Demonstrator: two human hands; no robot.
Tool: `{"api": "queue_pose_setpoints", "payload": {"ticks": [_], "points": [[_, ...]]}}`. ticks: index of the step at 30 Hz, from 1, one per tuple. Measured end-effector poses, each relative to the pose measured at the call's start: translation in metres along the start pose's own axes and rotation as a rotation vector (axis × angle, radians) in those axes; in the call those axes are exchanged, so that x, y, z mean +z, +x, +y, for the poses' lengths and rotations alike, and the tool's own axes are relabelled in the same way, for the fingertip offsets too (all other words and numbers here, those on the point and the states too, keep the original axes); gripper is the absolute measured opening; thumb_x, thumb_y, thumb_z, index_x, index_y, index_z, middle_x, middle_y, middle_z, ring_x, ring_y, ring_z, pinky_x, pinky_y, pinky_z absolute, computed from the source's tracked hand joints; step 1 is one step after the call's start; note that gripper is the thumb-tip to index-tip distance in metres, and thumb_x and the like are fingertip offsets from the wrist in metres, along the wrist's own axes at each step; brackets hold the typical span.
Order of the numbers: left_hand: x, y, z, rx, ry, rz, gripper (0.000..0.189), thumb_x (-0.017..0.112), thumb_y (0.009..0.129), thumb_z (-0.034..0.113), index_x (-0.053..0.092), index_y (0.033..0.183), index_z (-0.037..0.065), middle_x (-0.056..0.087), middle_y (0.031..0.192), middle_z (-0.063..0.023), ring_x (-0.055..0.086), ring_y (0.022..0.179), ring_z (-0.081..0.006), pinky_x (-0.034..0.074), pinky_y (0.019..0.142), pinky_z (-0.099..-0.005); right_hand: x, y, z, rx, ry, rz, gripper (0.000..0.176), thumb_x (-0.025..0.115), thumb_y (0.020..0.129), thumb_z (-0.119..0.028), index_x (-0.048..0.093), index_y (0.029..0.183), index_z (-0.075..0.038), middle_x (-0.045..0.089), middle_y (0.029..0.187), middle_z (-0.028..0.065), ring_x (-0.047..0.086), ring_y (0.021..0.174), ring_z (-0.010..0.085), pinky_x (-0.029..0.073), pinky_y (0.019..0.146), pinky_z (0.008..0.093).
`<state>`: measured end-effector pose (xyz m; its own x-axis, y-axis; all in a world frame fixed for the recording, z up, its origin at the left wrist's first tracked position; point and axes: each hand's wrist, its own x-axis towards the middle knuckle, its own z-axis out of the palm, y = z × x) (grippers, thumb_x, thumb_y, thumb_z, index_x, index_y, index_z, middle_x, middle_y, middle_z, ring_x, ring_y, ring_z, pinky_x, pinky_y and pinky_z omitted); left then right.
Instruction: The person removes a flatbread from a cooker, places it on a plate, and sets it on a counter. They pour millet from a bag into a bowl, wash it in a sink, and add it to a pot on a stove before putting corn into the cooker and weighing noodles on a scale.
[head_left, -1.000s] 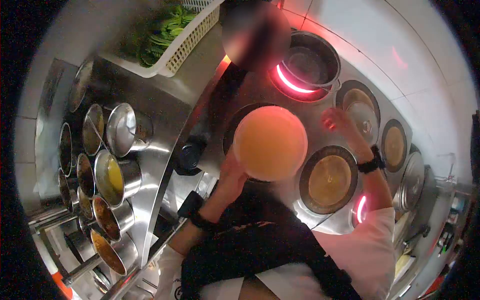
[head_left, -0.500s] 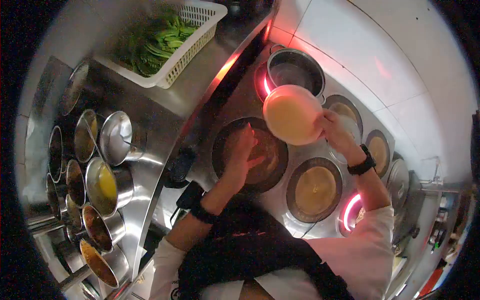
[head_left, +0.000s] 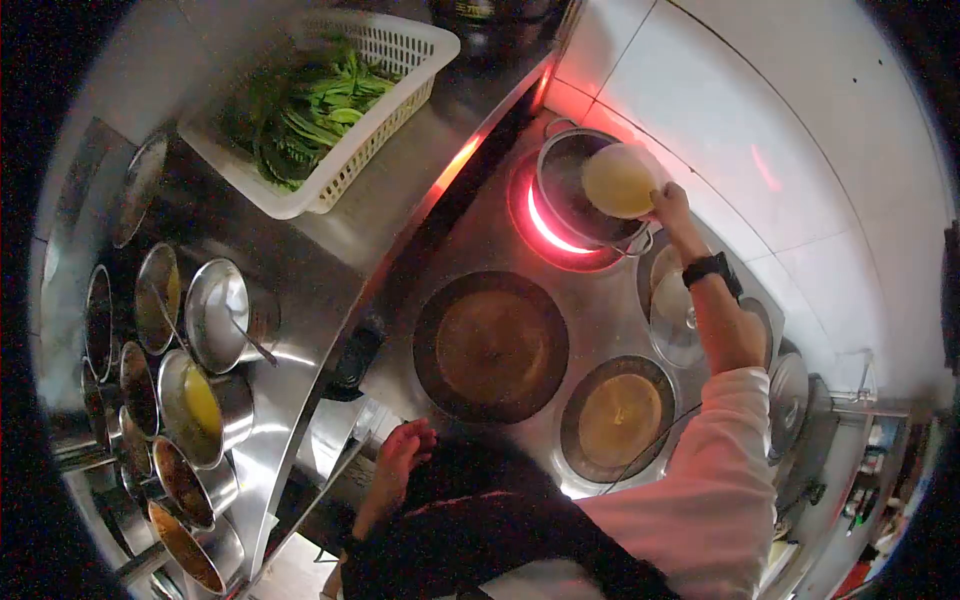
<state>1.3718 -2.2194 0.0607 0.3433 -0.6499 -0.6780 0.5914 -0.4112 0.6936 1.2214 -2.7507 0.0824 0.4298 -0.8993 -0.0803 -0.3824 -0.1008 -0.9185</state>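
Note:
My right hand (head_left: 671, 207) reaches far forward and grips a pale round bowl (head_left: 618, 180) by its rim. It holds the bowl over a steel pot (head_left: 575, 195) that sits on a burner glowing red (head_left: 545, 232). My left hand (head_left: 403, 447) is drawn back to my body at the counter's near edge, fingers loosely curled, holding nothing. In front of me a large round well of brown broth (head_left: 491, 345) is set into the steel counter, with a smaller one (head_left: 618, 418) to its right.
A white basket of green vegetables (head_left: 318, 100) stands at the back left. Several steel containers of sauces and seasonings (head_left: 195, 400) line the left side, some with ladles. A steel lid (head_left: 678, 318) and more wells lie to the right, below the white tiled wall.
My right hand carried the bowl away from me, out over the far pot. My left hand let go of it, left the broth well and pulled back to the counter's near edge.

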Motion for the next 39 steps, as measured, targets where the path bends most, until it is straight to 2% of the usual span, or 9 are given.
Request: {"api": "queue_pose_setpoints", "payload": {"ticks": [2, 4, 14, 16, 19, 23, 26, 31, 39], "points": [[0.002, 0.001, 0.000, 0.010, -0.024, 0.009, 0.032, 0.043, 0.089, 0.020, 0.045, 0.118, 0.006, 0.056, 0.106, -0.0058, 0.053, 0.096, -0.0143, 0.041, 0.082, -0.0287, 0.006, 0.011, 0.006, -0.022, -0.046, 0.047, 0.017, 0.051, 0.077, -0.013, 0.043, 0.073, 0.001, 0.055, 0.068, 0.0119, 0.060, 0.059, 0.0227, 0.050, 0.048, 0.0346], [0.005, -0.001, 0.004, 0.018, -0.052, 0.021, 0.032, 0.043, 0.089, 0.020, 0.046, 0.117, 0.006, 0.056, 0.106, -0.0054, 0.053, 0.095, -0.0138, 0.041, 0.082, -0.0282, 0.009, 0.022, 0.015, -0.170, -0.575, 0.211, 0.016, 0.052, 0.075, -0.012, 0.043, 0.074, 0.001, 0.051, 0.061, 0.0147, 0.057, 0.057, 0.0274, 0.047, 0.049, 0.0395], [0.005, -0.005, 0.010, 0.021, 0.121, 0.079, 0.029, 0.042, 0.089, 0.019, 0.048, 0.115, 0.007, 0.056, 0.104, -0.0044, 0.051, 0.096, -0.0127, 0.041, 0.081, -0.0280, 0.023, 0.028, 0.024, -0.344, -0.841, 0.219, 0.034, 0.033, 0.090, -0.031, 0.052, 0.084, -0.003, 0.058, 0.086, 0.0187, 0.056, 0.077, 0.0373, 0.042, 0.065, 0.0460], [0.004, -0.005, 0.008, -0.004, 0.099, 0.075, 0.029, 0.042, 0.089, 0.019, 0.048, 0.115, 0.006, 0.056, 0.105, -0.0044, 0.051, 0.096, -0.0129, 0.041, 0.081, -0.0281, 0.023, 0.026, 0.026, -0.501, -1.109, 0.211, 0.015, 0.050, 0.078, -0.017, 0.049, 0.087, -0.005, 0.056, 0.093, 0.0143, 0.056, 0.081, 0.0334, 0.047, 0.065, 0.0440], [0.007, -0.006, 0.008, 0.005, 0.185, 0.091, 0.030, 0.042, 0.089, 0.020, 0.047, 0.115, 0.006, 0.056, 0.105, -0.0045, 0.051, 0.098, -0.0132, 0.041, 0.081, -0.0286, 0.018, 0.033, 0.051, -0.831, -1.094, 0.327, 0.014, 0.049, 0.079, -0.017, 0.049, 0.088, -0.007, 0.056, 0.096, 0.0120, 0.057, 0.084, 0.0296, 0.048, 0.065, 0.0415], [0.006, -0.005, 0.007, 0.025, 0.207, 0.070, 0.031, 0.043, 0.089, 0.022, 0.047, 0.115, 0.006, 0.056, 0.106, -0.0044, 0.052, 0.098, -0.0133, 0.041, 0.082, -0.0291, 0.018, 0.022, 0.025, -0.771, -1.159, 0.291, 0.014, 0.050, 0.079, -0.019, 0.050, 0.088, -0.009, 0.055, 0.097, 0.0105, 0.056, 0.084, 0.0283, 0.047, 0.065, 0.0403], [-0.002, 0.002, -0.008, 0.038, 0.179, 0.051, 0.031, 0.043, 0.089, 0.022, 0.047, 0.115, 0.007, 0.056, 0.106, -0.0043, 0.052, 0.097, -0.0132, 0.041, 0.081, -0.0293, 0.023, 0.018, 0.002, -0.449, -1.212, 0.138, 0.027, 0.042, 0.085, -0.027, 0.053, 0.102, -0.009, 0.058, 0.101, 0.0119, 0.056, 0.090, 0.0320, 0.047, 0.071, 0.0434], [-0.003, 0.004, -0.010, 0.009, 0.148, 0.057, 0.031, 0.043, 0.089, 0.021, 0.047, 0.117, 0.007, 0.056, 0.105, -0.0043, 0.052, 0.096, -0.0129, 0.041, 0.081, -0.0288, 0.032, 0.033, 0.025, -0.278, -0.777, 0.332, 0.024, 0.048, 0.081, -0.029, 0.055, 0.089, -0.007, 0.059, 0.083, 0.0154, 0.058, 0.077, 0.0332, 0.046, 0.063, 0.0401], [-0.002, -0.001, -0.011, 0.042, 0.158, 0.073, 0.030, 0.042, 0.090, 0.018, 0.047, 0.117, 0.006, 0.057, 0.105, -0.0054, 0.053, 0.096, -0.0135, 0.042, 0.080, -0.0278, 0.060, 0.049, 0.064, -0.529, -0.722, 0.276, 0.014, 0.054, 0.074, -0.016, 0.048, 0.078, -0.004, 0.052, 0.068, 0.0149, 0.051, 0.064, 0.0357, 0.039, 0.055, 0.0411]]}}
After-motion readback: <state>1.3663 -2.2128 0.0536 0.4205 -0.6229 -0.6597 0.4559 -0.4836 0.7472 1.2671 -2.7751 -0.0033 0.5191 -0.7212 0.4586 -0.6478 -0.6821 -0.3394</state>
